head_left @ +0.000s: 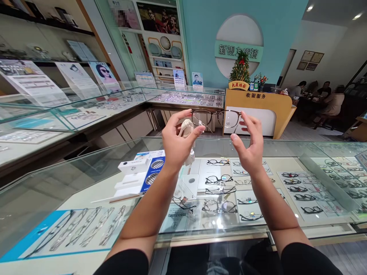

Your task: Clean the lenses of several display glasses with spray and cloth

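A pair of eyeglasses [215, 112] with thin dark rims hangs level above the glass counter, its lenses facing forward. My left hand [178, 139] grips the left end of the frame between thumb and fingers. At the right end my right hand [251, 143] holds the frame near the hinge, with the thumb lower down by the temple. A pale, crumpled-looking thing [187, 128] shows behind my left fingers; I cannot tell whether that hand holds it. Just under it is a small white bottle-like thing [192, 156], partly hidden by my left hand.
Several eyeglass frames [219, 178] lie in rows inside the glass counter [286, 147]. White display steps [130, 179] and a blue box [153, 172] stand to the left. Beyond are another showcase [186, 98], a yellow cashier desk [258, 100] and people seated at far right.
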Motion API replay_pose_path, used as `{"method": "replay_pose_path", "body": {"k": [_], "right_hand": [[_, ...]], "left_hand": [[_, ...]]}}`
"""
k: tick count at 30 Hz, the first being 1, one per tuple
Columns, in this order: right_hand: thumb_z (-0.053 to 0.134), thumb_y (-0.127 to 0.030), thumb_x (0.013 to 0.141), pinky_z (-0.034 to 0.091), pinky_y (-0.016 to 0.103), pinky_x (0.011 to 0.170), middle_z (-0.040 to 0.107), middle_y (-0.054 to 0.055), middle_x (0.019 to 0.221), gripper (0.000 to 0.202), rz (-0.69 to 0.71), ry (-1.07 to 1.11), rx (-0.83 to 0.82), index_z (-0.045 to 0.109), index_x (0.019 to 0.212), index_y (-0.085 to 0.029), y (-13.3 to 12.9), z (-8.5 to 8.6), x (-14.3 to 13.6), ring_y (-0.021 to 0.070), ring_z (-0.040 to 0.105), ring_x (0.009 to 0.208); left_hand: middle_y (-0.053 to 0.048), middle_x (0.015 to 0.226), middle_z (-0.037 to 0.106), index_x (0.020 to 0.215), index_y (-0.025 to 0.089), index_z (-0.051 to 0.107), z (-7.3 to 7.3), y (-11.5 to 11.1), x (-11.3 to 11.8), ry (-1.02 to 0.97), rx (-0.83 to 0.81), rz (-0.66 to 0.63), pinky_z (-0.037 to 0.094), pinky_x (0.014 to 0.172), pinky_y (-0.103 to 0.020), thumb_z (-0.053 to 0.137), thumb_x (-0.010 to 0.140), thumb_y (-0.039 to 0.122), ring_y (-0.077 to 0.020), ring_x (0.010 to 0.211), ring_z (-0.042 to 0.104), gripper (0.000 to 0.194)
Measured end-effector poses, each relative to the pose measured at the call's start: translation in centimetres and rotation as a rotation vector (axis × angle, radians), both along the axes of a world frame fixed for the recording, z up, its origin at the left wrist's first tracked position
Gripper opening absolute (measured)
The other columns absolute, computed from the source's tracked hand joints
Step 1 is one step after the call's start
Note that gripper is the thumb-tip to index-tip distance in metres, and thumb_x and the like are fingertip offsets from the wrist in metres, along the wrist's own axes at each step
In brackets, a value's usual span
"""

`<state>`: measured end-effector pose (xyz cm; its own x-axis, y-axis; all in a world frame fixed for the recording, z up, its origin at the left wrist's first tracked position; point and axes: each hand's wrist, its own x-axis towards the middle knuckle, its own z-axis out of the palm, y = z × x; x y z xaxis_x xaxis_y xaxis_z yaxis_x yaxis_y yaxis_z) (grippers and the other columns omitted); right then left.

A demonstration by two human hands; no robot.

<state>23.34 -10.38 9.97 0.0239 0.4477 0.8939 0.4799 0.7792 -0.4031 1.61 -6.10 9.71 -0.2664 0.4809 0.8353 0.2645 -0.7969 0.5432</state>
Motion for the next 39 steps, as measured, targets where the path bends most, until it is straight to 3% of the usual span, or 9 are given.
{"method": "replay_pose_path", "body": {"k": [5, 10, 14, 17, 21, 25, 30, 36, 39], "right_hand": [[0.061, -0.041, 0.103, 0.059, 0.056, 0.111, 0.059, 0.007, 0.148, 0.063, -0.023, -0.067, 0.084, 0.047, 0.164, -0.044, -0.1, 0.0, 0.0, 0.0296, 0.061, 0.136], [0.06, -0.042, 0.102, 0.054, 0.057, 0.118, 0.055, 0.007, 0.154, 0.07, -0.027, -0.128, 0.129, 0.04, 0.169, -0.045, -0.4, 0.0, -0.6, 0.0316, 0.057, 0.142], [0.065, -0.045, 0.099, 0.051, 0.057, 0.123, 0.057, 0.004, 0.155, 0.065, 0.01, -0.063, 0.032, 0.05, 0.163, -0.048, -1.1, 0.3, -1.2, 0.0324, 0.056, 0.146], [0.065, -0.047, 0.099, 0.052, 0.058, 0.121, 0.061, 0.003, 0.157, 0.057, 0.054, 0.037, -0.082, 0.059, 0.155, -0.045, -1.1, 0.3, -1.3, 0.0324, 0.057, 0.147], [0.064, -0.048, 0.1, 0.057, 0.053, 0.116, 0.069, 0.005, 0.153, 0.047, 0.153, 0.226, -0.196, 0.069, 0.145, -0.037, -0.4, 0.1, -1.3, 0.0292, 0.065, 0.14], [0.068, -0.045, 0.099, 0.055, 0.052, 0.12, 0.076, 0.005, 0.144, 0.034, 0.188, 0.368, -0.198, 0.078, 0.129, -0.033, -0.3, 0.4, -1.4, 0.0271, 0.068, 0.138], [0.072, -0.042, 0.096, 0.058, 0.05, 0.117, 0.082, 0.003, 0.13, 0.023, 0.218, 0.471, -0.181, 0.082, 0.115, -0.033, -0.8, 0.9, -1.4, 0.0242, 0.075, 0.127], [0.072, -0.046, 0.093, 0.062, 0.049, 0.11, 0.084, 0.004, 0.123, 0.022, 0.183, 0.497, -0.209, 0.079, 0.107, -0.031, -0.5, 1.0, -1.3, 0.0251, 0.076, 0.123], [0.075, -0.043, 0.091, 0.064, 0.047, 0.104, 0.084, 0.005, 0.118, 0.019, 0.191, 0.511, -0.19, 0.078, 0.104, -0.029, -0.3, 0.9, -1.2, 0.0249, 0.077, 0.118]], "left_hand": [[-0.009, 0.121, 0.077, 0.124, 0.025, 0.076, -0.1, 0.2, 0.1, -0.022, 0.004, -0.062, 0.063, 0.1, -0.04, 0.094, 0.073, 0.067, -0.0277, 0.12, 0.072, 0.069], [-0.009, 0.127, 0.074, 0.131, 0.025, 0.072, -0.7, 1.0, 0.1, -0.04, 0.055, -0.011, 0.057, 0.114, -0.043, 0.094, 0.076, 0.061, -0.0282, 0.128, 0.071, 0.069], [-0.009, 0.131, 0.071, 0.136, 0.026, 0.069, -0.9, 1.3, 0.3, -0.026, 0.126, 0.023, 0.052, 0.12, -0.047, 0.09, 0.082, 0.062, -0.0291, 0.132, 0.069, 0.068], [-0.01, 0.134, 0.069, 0.139, 0.026, 0.065, -0.9, 0.9, 0.6, -0.002, 0.188, 0.119, 0.051, 0.121, -0.05, 0.085, 0.085, 0.067, -0.0304, 0.135, 0.066, 0.071], [-0.012, 0.136, 0.067, 0.142, 0.025, 0.061, -1.3, 0.1, 0.9, 0.055, 0.256, 0.261, 0.058, 0.108, -0.046, 0.085, 0.084, 0.067, -0.0318, 0.134, 0.066, 0.075], [-0.013, 0.135, 0.068, 0.141, 0.027, 0.061, -1.6, -0.3, 1.1, 0.07, 0.305, 0.257, 0.06, 0.092, -0.042, 0.088, 0.084, 0.062, -0.0304, 0.123, 0.069, 0.073], [-0.014, 0.131, 0.07, 0.138, 0.026, 0.06, -1.5, -0.3, 1.6, 0.057, 0.296, 0.254, 0.059, 0.08, -0.041, 0.085, 0.085, 0.068, -0.0292, 0.111, 0.072, 0.072], [-0.014, 0.131, 0.07, 0.137, 0.025, 0.059, -1.7, -0.2, 1.7, 0.082, 0.303, 0.266, 0.059, 0.077, -0.039, 0.08, 0.088, 0.07, -0.0305, 0.117, 0.072, 0.07], [-0.012, 0.132, 0.071, 0.139, 0.025, 0.059, -1.7, 0.0, 1.7, 0.094, 0.382, 0.265, 0.059, 0.077, -0.036, 0.082, 0.09, 0.063, -0.0302, 0.123, 0.072, 0.067]]}}
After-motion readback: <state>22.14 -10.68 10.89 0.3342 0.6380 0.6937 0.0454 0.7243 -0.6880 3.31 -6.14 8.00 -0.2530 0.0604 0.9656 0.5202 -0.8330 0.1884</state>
